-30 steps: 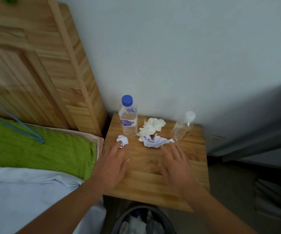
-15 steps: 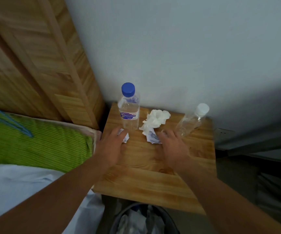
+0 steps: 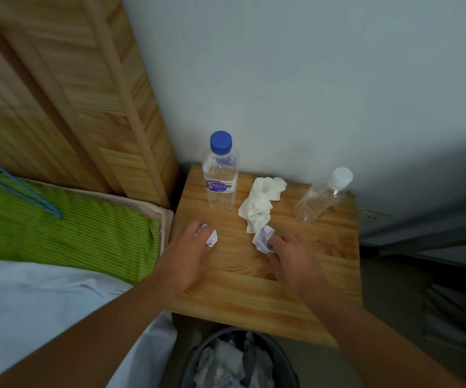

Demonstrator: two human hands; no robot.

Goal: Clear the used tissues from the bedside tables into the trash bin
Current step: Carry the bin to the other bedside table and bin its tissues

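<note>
While both hands sit on the bedside table (image 3: 254, 289), the left hand (image 3: 187, 253) has its fingers curled round a small crumpled tissue (image 3: 211, 238) and the right hand (image 3: 290, 259) pinches a second crumpled tissue (image 3: 262, 238) at its fingertips. That piece touches the big white tissue (image 3: 259, 205) lying loose between the blue-capped bottle (image 3: 220, 175) and the tilted white-capped bottle (image 3: 321, 197). I'd say close firmly and lift straight up, so neither bottle is knocked, then drop both wads into the trash bin (image 3: 287, 368) just below the table's near edge.

Two bottles, a blue-capped bottle (image 3: 220, 175) and a white-capped bottle (image 3: 322, 196), stand at the back of the surface (image 3: 254, 289). Its front part is bare wood.
</note>
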